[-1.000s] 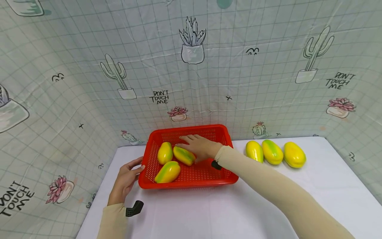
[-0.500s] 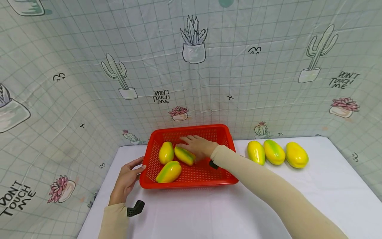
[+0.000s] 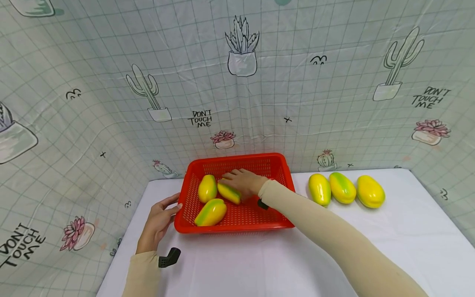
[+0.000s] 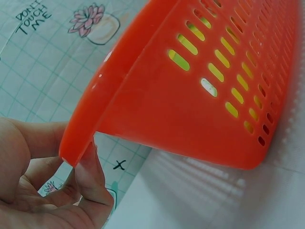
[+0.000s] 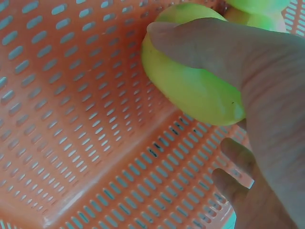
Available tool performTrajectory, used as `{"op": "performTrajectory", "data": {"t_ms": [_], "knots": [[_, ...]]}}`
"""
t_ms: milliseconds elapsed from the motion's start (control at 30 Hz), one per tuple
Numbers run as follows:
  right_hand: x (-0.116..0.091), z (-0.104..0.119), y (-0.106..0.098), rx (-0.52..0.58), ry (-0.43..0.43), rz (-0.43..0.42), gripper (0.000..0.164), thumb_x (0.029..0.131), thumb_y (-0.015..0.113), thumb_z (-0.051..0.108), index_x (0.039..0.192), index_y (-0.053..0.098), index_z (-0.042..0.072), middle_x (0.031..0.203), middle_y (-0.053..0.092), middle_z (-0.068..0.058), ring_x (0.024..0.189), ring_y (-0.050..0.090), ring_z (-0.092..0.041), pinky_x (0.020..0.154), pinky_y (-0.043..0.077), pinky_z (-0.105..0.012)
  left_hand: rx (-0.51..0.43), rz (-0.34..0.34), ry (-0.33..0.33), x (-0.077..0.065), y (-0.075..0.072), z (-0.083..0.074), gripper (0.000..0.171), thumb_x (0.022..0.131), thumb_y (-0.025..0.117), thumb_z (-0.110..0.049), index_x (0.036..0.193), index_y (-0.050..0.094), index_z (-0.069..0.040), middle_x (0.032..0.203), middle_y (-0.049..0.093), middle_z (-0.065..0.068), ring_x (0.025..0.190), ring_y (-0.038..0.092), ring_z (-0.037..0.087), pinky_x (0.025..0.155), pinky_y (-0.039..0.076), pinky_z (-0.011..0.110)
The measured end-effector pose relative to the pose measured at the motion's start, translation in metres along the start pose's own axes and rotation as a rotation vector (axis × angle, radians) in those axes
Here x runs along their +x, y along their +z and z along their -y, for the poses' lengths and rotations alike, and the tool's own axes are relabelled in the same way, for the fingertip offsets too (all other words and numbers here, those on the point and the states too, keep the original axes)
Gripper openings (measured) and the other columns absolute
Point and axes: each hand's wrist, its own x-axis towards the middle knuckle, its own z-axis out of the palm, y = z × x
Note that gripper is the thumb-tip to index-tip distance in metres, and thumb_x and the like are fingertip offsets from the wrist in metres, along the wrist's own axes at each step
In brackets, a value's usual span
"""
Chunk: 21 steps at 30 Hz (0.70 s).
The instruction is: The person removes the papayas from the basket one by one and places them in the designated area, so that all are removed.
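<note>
My left hand (image 3: 157, 222) pinches the left rim of a red plastic basket (image 3: 237, 228); the left wrist view shows the basket's rim (image 4: 102, 81) between thumb and fingers. Inside the basket, my right hand (image 3: 245, 182) grips a yellow-green mango (image 3: 229, 192). The thumb lies across this mango (image 5: 195, 93) in the right wrist view, with other fingers below and partly hidden. Two more mangoes lie in the basket's left half: an upright-looking one (image 3: 207, 189) behind and a slanted one (image 3: 210, 212) at the front.
To the right of the basket, three more mangoes stand in a row on the white tabletop (image 3: 400, 231): one on the left (image 3: 319, 189), a middle one (image 3: 342, 188) and one on the right (image 3: 371, 192). A cactus-print cloth (image 3: 282, 90) hangs behind and at both sides.
My right hand has shifted slightly left and its fingers have closed in on the mango. The left hand keeps its hold on the rim. The head view has moved a little.
</note>
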Motion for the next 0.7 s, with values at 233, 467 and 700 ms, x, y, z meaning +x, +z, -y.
{"op": "performTrajectory", "data": {"t_ms": [233, 467, 700], "knots": [[-0.002, -0.006, 0.000, 0.054, 0.023, 0.007, 0.095, 0.087, 0.087, 0.031, 0.164, 0.032, 0.016, 0.169, 0.036, -0.006, 0.155, 0.035, -0.031, 0.127, 0.030, -0.048, -0.001, 0.002, 0.002, 0.000, 0.003, -0.002, 0.054, 0.107, 0.059, -0.005, 0.159, 0.045, 0.000, 0.160, 0.040, 0.023, 0.116, 0.058, 0.022, 0.082, 0.057, 0.016], [-0.012, -0.006, -0.006, 0.109, 0.067, 0.044, 0.099, 0.084, 0.090, 0.031, 0.164, 0.033, 0.017, 0.166, 0.041, -0.005, 0.154, 0.036, -0.030, 0.129, 0.026, -0.047, -0.002, 0.002, -0.001, 0.001, 0.004, -0.003, 0.054, 0.107, 0.059, -0.005, 0.159, 0.045, 0.000, 0.159, 0.040, 0.023, 0.118, 0.058, 0.023, 0.083, 0.057, 0.016], [-0.027, -0.010, -0.017, 0.127, 0.043, 0.014, 0.099, 0.083, 0.091, 0.034, 0.161, 0.035, 0.014, 0.162, 0.044, -0.007, 0.150, 0.038, -0.032, 0.127, 0.029, -0.050, 0.000, 0.002, -0.007, 0.000, 0.001, -0.002, 0.054, 0.107, 0.057, -0.005, 0.160, 0.043, -0.001, 0.161, 0.039, 0.023, 0.125, 0.054, 0.028, 0.083, 0.056, 0.014]]}}
